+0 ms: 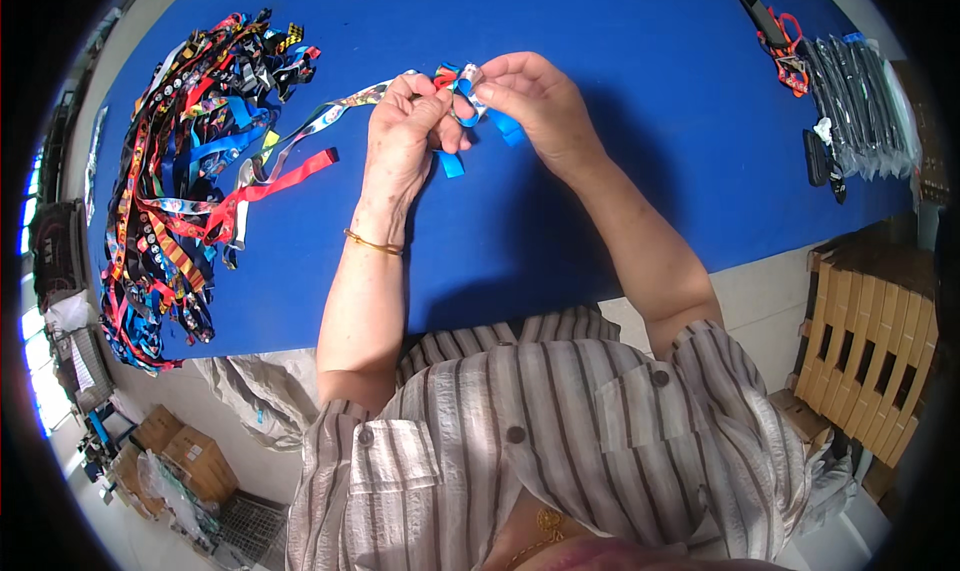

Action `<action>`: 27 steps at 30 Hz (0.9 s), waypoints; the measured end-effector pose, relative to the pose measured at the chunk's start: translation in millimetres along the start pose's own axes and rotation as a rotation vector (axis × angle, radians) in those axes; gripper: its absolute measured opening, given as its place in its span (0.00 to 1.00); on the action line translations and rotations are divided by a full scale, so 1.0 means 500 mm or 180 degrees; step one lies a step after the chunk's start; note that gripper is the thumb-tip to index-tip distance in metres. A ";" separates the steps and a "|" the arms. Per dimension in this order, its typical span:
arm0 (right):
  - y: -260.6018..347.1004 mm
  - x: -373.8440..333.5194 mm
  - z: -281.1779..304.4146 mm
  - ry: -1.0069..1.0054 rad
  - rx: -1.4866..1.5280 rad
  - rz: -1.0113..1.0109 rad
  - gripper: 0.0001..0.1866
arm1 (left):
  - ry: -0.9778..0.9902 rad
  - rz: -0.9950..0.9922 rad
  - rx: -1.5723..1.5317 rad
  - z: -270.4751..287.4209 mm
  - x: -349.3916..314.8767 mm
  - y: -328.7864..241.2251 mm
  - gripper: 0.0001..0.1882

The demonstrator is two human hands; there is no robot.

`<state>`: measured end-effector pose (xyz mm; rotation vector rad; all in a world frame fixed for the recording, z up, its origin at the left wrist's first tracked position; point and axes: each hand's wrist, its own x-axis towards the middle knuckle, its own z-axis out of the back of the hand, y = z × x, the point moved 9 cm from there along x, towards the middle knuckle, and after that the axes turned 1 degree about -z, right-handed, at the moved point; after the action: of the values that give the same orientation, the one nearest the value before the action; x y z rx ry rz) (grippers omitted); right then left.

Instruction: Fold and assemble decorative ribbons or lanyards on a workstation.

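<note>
Above the far middle of the blue tabletop, both my hands hold a printed lanyard. My left hand point(408, 129) is closed, with the gathered strap pinched between thumb and fingers. My right hand point(540, 111) pinches the looped upper part of the lanyard point(447, 74) between thumb and forefinger. Short bright blue ribbon ends point(452, 165) dangle below the fingers. From my left hand a pale printed strap point(322, 119) runs left to a large heap of lanyards point(150, 226). A red strap end point(305, 174) sticks out of that heap toward my left wrist. My fingers partly hide the looped part.
On the table's right side lie clear plastic packs point(858, 106), a red-orange lanyard point(790, 66), a long black object point(752, 9) and a small black item point(815, 159). Stacked flat cardboard point(862, 341) stands at the lower right. Brown boxes point(195, 461) sit on the floor, lower left.
</note>
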<state>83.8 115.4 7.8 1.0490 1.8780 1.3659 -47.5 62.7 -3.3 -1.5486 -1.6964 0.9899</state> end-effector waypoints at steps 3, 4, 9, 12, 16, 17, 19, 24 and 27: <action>0.003 -0.002 0.001 0.0042 -0.0068 -0.0049 0.11 | -0.0102 -0.0012 -0.0056 -0.003 -0.003 0.000 0.02; 0.005 -0.002 0.001 0.0040 -0.0070 -0.0043 0.11 | -0.0147 -0.0037 0.0002 -0.002 -0.003 0.001 0.02; 0.010 -0.002 -0.020 0.0286 -0.0424 0.0074 0.11 | -0.0139 -0.0123 0.0211 -0.002 -0.007 0.000 0.03; 0.018 -0.005 -0.016 0.0312 -0.0509 0.0147 0.11 | -0.0095 0.0116 0.0699 -0.012 -0.013 0.003 0.04; 0.021 -0.002 -0.011 0.0384 -0.0766 0.0116 0.11 | -0.0057 0.0189 0.1232 -0.034 -0.022 -0.006 0.06; 0.021 -0.001 -0.012 0.0422 -0.0866 0.0108 0.11 | -0.0066 0.0100 0.1491 -0.037 -0.024 -0.013 0.06; 0.020 0.000 -0.009 0.0454 -0.0967 0.0099 0.10 | -0.0058 0.0064 0.1602 -0.045 -0.025 -0.011 0.07; 0.023 0.006 0.009 0.0397 -0.1223 -0.0014 0.11 | -0.0064 0.0193 0.1578 -0.037 -0.025 -0.009 0.08; 0.012 0.010 0.019 0.0281 -0.1064 -0.0062 0.13 | -0.0026 0.0168 0.1540 -0.037 -0.025 -0.007 0.07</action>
<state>90.6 125.4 10.7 0.8113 1.6383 1.6672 -32.2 52.1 9.8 -1.2710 -1.2969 1.3187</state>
